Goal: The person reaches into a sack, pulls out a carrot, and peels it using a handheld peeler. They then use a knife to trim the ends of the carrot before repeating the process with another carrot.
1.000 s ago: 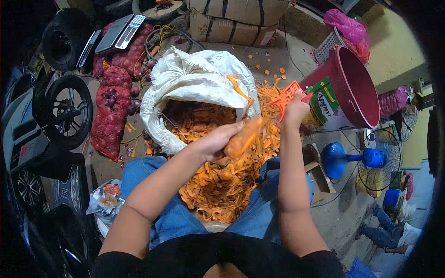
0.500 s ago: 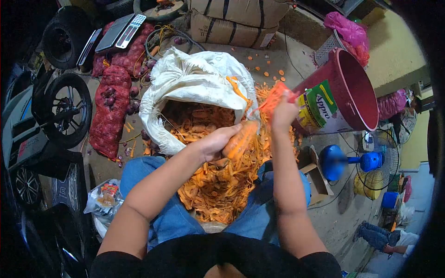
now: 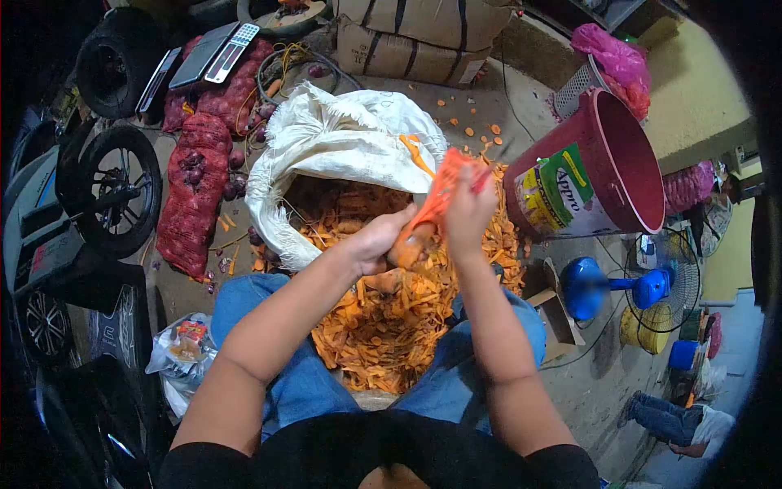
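Observation:
My left hand [image 3: 381, 242] is closed round a partly peeled carrot [image 3: 414, 248], held over a heap of orange peelings [image 3: 379, 326] between my knees. In my right hand [image 3: 471, 216] is an orange-red peeler [image 3: 450, 183], smeared by motion; it reaches down to the carrot's upper side. My right fingers are wrapped round its handle. Just beyond my hands lies a white woven sack [image 3: 342, 159], its mouth facing me, with unpeeled carrots and peelings inside. A strip of peel [image 3: 415, 153] hangs on the sack's edge.
To the right, a large red bucket [image 3: 554, 175] leans on its side near a blue fan [image 3: 652, 284] and an open carton [image 3: 558, 318]. Net bags of red onions [image 3: 193, 196] lie left, beside a motorbike wheel [image 3: 118, 183]. Boxes [image 3: 411, 53] stand behind; another person [image 3: 672, 420] is far right.
My right hand has come left and down, bringing the peeler from beside the bucket onto the carrot. The left hand has barely shifted, and the carrot's lit face is now partly covered.

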Action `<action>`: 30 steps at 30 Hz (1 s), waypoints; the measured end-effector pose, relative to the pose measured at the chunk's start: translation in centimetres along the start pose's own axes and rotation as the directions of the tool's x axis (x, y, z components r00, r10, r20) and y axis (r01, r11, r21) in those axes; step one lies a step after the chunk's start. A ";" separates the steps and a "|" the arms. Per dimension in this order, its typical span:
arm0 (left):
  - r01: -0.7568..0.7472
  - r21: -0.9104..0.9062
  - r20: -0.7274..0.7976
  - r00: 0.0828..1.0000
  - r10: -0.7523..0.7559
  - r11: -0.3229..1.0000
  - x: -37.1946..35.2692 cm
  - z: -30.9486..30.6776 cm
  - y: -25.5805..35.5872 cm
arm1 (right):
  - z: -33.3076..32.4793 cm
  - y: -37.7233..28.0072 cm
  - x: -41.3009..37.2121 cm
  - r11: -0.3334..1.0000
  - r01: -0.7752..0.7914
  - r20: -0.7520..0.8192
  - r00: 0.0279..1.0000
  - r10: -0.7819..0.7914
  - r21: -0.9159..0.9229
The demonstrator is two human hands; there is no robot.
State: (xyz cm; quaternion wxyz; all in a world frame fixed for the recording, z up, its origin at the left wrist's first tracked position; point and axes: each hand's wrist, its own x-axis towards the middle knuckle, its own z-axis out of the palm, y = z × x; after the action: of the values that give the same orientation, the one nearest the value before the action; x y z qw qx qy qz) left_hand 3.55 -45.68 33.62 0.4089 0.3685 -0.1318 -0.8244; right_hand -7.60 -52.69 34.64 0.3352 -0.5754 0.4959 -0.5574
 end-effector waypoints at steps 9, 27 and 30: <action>0.091 -0.080 0.085 0.993 -0.084 0.993 1.0 -1.1 0.0 | -1.1 -0.1 1.9 0.968 -0.079 -0.079 0.992 0.100 0.239; -0.042 -0.053 -0.006 0.999 0.042 0.998 0.8 0.1 -0.2 | -2.2 0.6 3.0 0.969 -0.199 -0.130 0.967 0.218 0.144; -0.042 -0.063 0.004 0.999 0.042 0.997 0.7 -0.3 0.3 | 0.1 -1.4 -0.4 0.985 -0.048 0.058 0.998 0.039 0.163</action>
State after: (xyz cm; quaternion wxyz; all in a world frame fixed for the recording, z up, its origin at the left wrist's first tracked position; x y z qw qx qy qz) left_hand 3.61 -46.36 33.24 0.4371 0.3504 -0.1146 -0.8204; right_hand -7.22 -51.96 35.80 0.4069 -0.5500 0.4512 -0.5729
